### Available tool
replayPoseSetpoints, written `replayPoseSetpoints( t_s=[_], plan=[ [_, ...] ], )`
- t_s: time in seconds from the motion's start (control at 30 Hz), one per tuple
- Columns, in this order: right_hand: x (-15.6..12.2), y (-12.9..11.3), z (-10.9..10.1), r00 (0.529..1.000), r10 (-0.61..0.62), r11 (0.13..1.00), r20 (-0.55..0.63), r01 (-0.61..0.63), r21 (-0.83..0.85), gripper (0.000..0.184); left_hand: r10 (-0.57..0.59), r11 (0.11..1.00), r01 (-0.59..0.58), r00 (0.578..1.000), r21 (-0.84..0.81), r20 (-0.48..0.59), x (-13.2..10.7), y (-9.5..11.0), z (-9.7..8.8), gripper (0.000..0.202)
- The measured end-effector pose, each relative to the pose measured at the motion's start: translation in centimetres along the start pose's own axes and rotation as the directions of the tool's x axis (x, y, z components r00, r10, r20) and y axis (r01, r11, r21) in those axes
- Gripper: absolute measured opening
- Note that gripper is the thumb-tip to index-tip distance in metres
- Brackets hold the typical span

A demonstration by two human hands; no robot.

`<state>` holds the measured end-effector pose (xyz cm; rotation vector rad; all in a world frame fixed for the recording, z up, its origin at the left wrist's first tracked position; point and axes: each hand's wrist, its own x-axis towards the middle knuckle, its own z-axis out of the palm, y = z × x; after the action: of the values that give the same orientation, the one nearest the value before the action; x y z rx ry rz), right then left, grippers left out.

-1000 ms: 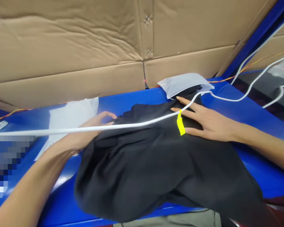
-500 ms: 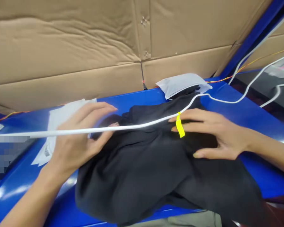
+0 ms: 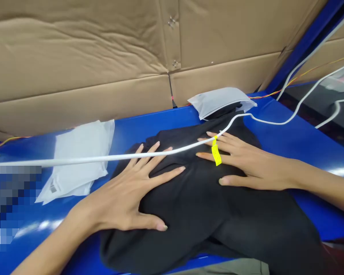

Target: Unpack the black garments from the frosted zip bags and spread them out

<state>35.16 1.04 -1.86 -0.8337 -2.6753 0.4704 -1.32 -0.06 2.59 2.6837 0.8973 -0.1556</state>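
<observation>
Labels: 1 barcode label (image 3: 53, 188) is showing on the near corner of the left poly bag (image 3: 80, 152); its print is too small to read. 1 yellow tag (image 3: 216, 153) is hanging on the white cable (image 3: 103, 157); any writing on it cannot be made out.

Count: 1 black garment (image 3: 206, 214), 2 white poly bags, 2 hands, 1 yellow tag, 1 thin orange wire (image 3: 304, 76).

Black garment: dark, matte, soft cloth, lying bunched and creased in the middle of the blue table (image 3: 289, 141), its near edge drooping over the table's front. Its far end is reaching under the second poly bag (image 3: 218, 100), which is sitting by the cardboard wall (image 3: 74, 68).

Left hand (image 3: 126, 198): lying palm down on the garment's left part, fingers spread wide, thumb out to the side.

Right hand (image 3: 246, 164): lying palm down on the garment's upper right part, fingers spread and pointing left, just beside the yellow tag.

The white cable is running left to right across the view, crossing over the fingertips of both hands. The left poly bag is lying flat on the table, just left of the garment.
</observation>
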Motion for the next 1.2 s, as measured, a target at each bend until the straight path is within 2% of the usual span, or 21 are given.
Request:
replayPoseSetpoints(
  t_s=[0.13, 0.23, 0.33, 0.43, 0.53, 0.63, 0.7, 0.87, 1.1, 1.2],
  plan=[
    [-0.1, 0.6, 0.2, 1.0, 0.018, 0.998, 0.026, -0.016, -0.055, 0.071, 0.022, 0.999, -0.021, 0.999, 0.03, -0.038, 0.3, 0.3, -0.1, 0.106],
    [-0.1, 0.7, 0.2, 1.0, 0.017, 0.998, 0.024, -0.015, -0.068, 0.062, 0.121, 0.99, -0.115, 0.989, 0.08, -0.081, 0.6, 0.7, -0.1, 0.1],
    [0.0, 0.8, 0.2, 1.0, 0.005, 0.998, 0.019, -0.004, -0.055, 0.052, 0.189, 0.981, -0.186, 0.981, 0.058, -0.052, 0.9, 1.0, -0.1, 0.096],
    [0.3, 1.1, 0.3, 1.0, -0.016, 0.999, -0.023, 0.015, -0.036, 0.043, 0.168, 0.986, -0.168, 0.985, -0.01, -0.027, 0.9, 1.1, 0.0, 0.101],
    [0.6, 1.5, 0.5, 0.993, -0.012, 0.999, -0.121, 0.007, -0.038, 0.034, 0.16, 0.986, -0.162, 0.987, -0.046, -0.033, 0.9, 1.2, 0.0, 0.098],
    [0.9, 2.3, 0.6, 0.965, 0.061, 0.99, -0.256, -0.09, -0.105, 0.04, 0.163, 0.985, -0.164, 0.986, -0.056, -0.031, 0.9, 1.2, -0.2, 0.089],
    [1.0, 2.9, 0.6, 0.947, 0.095, 0.974, -0.305, -0.152, -0.167, 0.045, 0.157, 0.986, -0.157, 0.988, -0.056, -0.009, 0.9, 1.3, -0.2, 0.085],
    [0.9, 4.0, 0.4, 0.959, 0.105, 0.952, -0.265, -0.174, -0.251, 0.047, 0.136, 0.988, -0.134, 0.99, -0.072, 0.025, 0.9, 1.2, -0.2, 0.086],
    [1.5, 4.2, 0.6, 0.934, 0.122, 0.9, -0.336, -0.246, -0.359, 0.048, 0.153, 0.984, -0.154, 0.988, -0.092, -0.013, 0.9, 1.2, 0.0, 0.084],
    [2.4, 4.7, 0.6, 0.915, 0.145, 0.883, -0.377, -0.291, -0.369, 0.056, 0.157, 0.982, -0.16, 0.987, -0.1, -0.037, 1.0, 1.1, 0.0, 0.086]
  ],
)
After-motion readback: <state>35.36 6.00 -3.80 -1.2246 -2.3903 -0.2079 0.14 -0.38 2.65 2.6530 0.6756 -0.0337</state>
